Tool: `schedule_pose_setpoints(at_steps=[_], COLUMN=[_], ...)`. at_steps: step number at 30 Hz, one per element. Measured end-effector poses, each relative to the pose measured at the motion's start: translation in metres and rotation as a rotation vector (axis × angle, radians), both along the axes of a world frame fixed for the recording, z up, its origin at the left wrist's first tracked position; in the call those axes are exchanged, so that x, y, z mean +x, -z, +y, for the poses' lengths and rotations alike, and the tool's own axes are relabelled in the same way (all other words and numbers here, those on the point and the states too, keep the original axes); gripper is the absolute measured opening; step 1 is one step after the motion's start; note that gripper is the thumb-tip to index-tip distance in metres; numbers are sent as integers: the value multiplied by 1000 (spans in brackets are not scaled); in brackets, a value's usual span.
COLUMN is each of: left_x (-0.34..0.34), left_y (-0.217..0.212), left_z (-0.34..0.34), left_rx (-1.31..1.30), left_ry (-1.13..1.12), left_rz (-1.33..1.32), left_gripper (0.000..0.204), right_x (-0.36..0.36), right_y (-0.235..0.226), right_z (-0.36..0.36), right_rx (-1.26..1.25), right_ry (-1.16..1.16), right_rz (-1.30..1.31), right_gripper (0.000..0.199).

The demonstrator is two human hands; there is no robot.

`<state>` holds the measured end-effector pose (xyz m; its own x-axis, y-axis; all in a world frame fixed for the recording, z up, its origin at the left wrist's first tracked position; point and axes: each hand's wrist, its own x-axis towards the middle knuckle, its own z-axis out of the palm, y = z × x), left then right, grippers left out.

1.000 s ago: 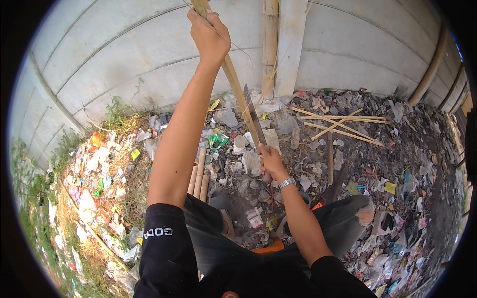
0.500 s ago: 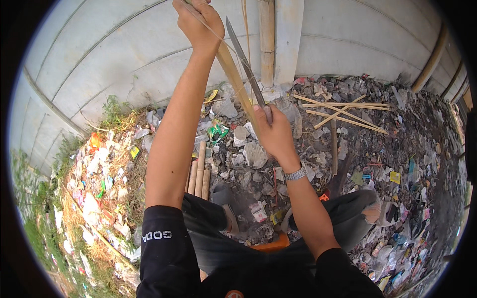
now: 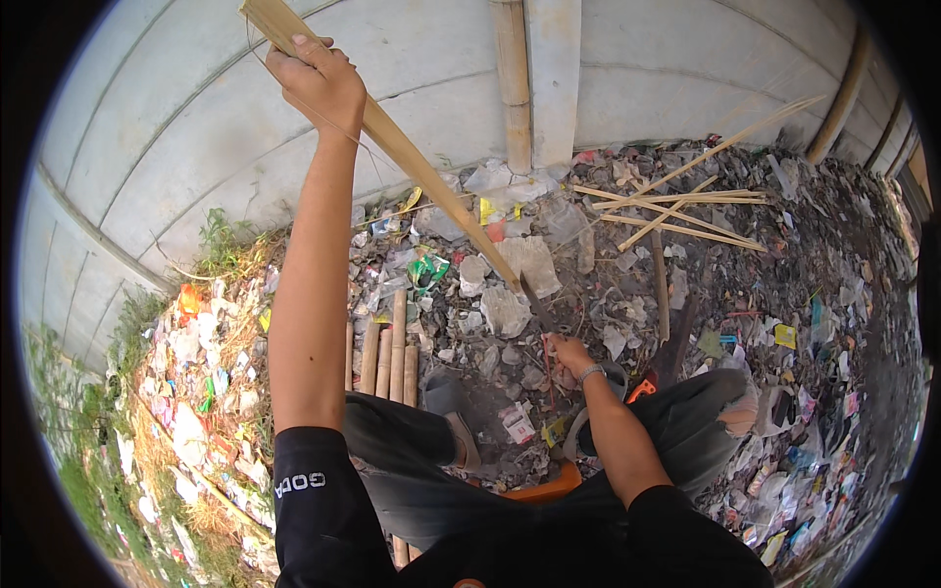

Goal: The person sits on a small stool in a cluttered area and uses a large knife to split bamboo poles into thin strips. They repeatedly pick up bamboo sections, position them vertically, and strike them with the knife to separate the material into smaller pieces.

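Note:
My left hand [image 3: 321,83] is raised at the upper left, its fingers closed round the upper part of a long split bamboo piece [image 3: 421,176]. The piece slants down to the right, over the littered ground. Low in the middle, my right hand [image 3: 569,358] grips a long-bladed knife [image 3: 536,306]; most of its handle is hidden in the fingers. The blade points up and its tip meets the lower end of the bamboo piece. Whether it cuts into the bamboo I cannot tell. A thin loose fibre hangs beside my left wrist.
Several pale bamboo strips [image 3: 676,199] lie crossed at the right; one slants up before the concrete wall [image 3: 676,98]. Cut bamboo poles [image 3: 397,343] lie beside my left leg. An orange seat [image 3: 549,485] is beneath me. Rubbish and rubble cover the ground.
My left hand has moved left with the bamboo piece. My right hand has come down toward me with the knife. Another thin strip now shows at the pile on the right.

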<state>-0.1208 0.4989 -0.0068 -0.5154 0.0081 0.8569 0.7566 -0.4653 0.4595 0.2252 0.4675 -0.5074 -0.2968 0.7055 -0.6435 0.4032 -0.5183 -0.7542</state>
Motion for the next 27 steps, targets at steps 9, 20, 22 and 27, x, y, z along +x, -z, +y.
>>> schedule_pose_setpoints(at_steps=[9,20,22,27], left_x=[8,49,68,124], left_y=[1,-3,-9,-22], left_z=[11,-63,-69,-77], left_rx=[-7,-298,-377,-517], left_ry=[152,576,626,662], left_rz=[-42,215,300,321], left_gripper=[36,49,53,53], right_x=[-36,-40,-36,-49], right_y=[-87,-281,-300,-325], right_z=[12,-18,-25,-39], right_rx=[237,620,795,1064], right_ry=[134,139,127,256], right_rz=[172,463,483,549], right_gripper=[37,45,60,68])
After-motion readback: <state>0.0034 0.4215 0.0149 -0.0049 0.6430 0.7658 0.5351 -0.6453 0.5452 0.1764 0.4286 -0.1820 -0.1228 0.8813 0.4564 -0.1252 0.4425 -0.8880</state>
